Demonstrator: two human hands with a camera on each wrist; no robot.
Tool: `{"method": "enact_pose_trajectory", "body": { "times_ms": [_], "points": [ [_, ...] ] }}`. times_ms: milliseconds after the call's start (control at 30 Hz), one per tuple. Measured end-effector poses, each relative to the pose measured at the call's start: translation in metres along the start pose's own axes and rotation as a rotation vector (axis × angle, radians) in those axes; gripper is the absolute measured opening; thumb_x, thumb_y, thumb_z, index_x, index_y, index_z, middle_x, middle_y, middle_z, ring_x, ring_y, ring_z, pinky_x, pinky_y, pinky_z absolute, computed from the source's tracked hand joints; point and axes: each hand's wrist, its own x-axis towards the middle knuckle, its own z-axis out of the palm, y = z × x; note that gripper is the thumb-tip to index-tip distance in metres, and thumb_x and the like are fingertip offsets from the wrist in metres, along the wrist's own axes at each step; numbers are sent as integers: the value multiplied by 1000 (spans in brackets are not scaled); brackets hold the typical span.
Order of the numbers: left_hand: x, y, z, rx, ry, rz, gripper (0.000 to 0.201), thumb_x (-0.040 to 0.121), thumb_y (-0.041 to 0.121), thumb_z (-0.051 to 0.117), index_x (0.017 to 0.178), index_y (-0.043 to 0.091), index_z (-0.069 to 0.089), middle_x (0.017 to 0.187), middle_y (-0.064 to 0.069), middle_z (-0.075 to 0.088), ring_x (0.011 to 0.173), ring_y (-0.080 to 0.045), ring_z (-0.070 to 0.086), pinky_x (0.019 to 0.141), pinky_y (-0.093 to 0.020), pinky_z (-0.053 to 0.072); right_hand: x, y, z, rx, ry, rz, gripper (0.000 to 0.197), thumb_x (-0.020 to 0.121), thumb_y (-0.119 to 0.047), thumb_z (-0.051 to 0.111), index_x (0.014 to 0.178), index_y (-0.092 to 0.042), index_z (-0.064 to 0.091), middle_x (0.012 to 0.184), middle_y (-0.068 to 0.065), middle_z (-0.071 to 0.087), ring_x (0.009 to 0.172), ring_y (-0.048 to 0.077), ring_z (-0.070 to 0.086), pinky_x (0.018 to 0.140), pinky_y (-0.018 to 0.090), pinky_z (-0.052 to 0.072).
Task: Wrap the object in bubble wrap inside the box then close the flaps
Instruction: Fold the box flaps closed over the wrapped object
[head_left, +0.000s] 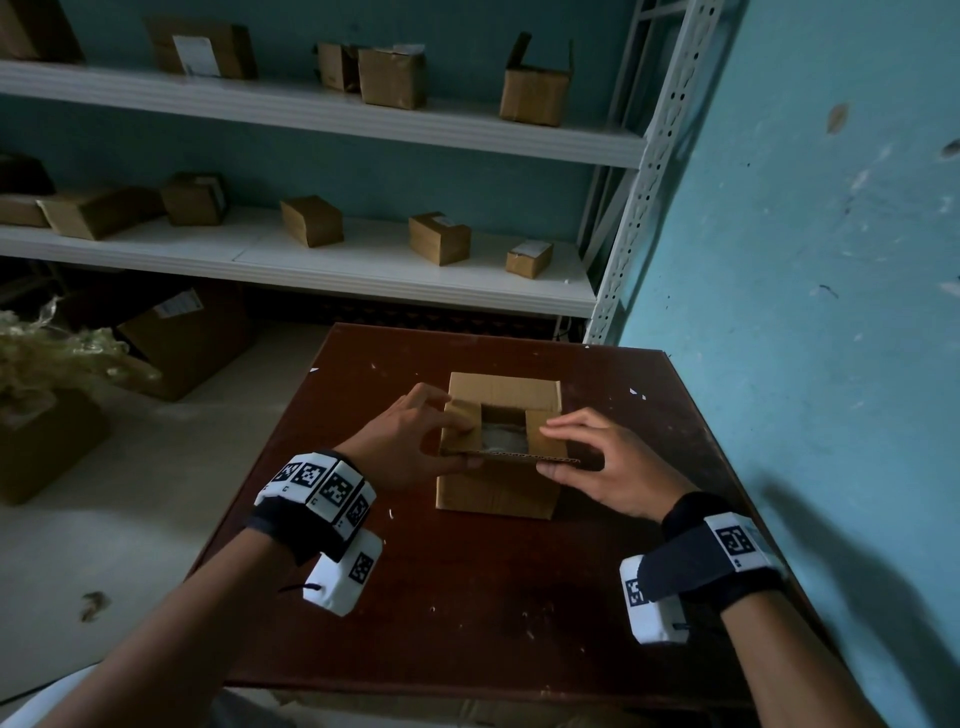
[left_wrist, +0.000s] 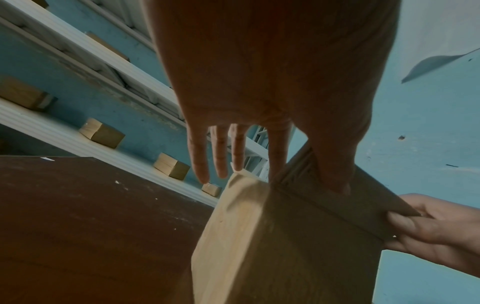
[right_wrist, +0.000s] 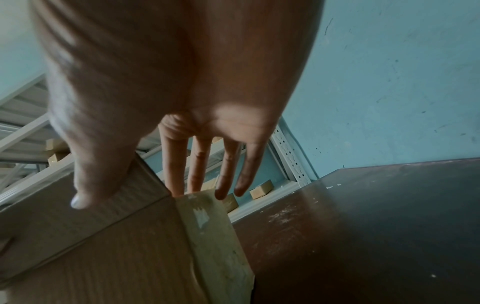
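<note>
A small cardboard box (head_left: 493, 493) stands in the middle of the dark brown table (head_left: 467, 597). Its far flap (head_left: 504, 387) and both side flaps are folded inward. Through the gap left between them, grey bubble wrap (head_left: 501, 434) shows; the object inside is hidden. The near flap (head_left: 509, 457) is raised to about level. My left hand (head_left: 457, 447) has straight fingers on the left side flap and its thumb against the near flap (left_wrist: 337, 205). My right hand (head_left: 550, 451) mirrors it, thumb on the near flap (right_wrist: 64, 216) and fingers over the right side flap.
White metal shelves behind the table carry several small cardboard boxes (head_left: 311, 221). A blue wall (head_left: 805, 260) runs close along the table's right edge. On the floor to the left lie a large box (head_left: 187, 343) and a heap of crumpled plastic (head_left: 47, 348).
</note>
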Motion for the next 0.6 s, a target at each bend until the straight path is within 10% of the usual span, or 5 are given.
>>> {"method": "enact_pose_trajectory", "body": {
  "times_ms": [200,600],
  "points": [
    [0,8,-1,-20,47,-9,48,83,51,62,125,29,58,141,3,33,120,-11,41,98,-32,46,2,0,3,5,70,-20,48,85,-52,61,125,-26,62,126,-19,50,116,-7,45,89,6,30],
    [7,9,0,-22,105,-26,47,86,49,58,123,20,61,140,4,36,111,-11,48,90,-29,50,8,-5,7,1,197,1,39,86,-48,63,113,-21,68,112,-15,59,105,-1,55,90,21,43]
  ]
}}
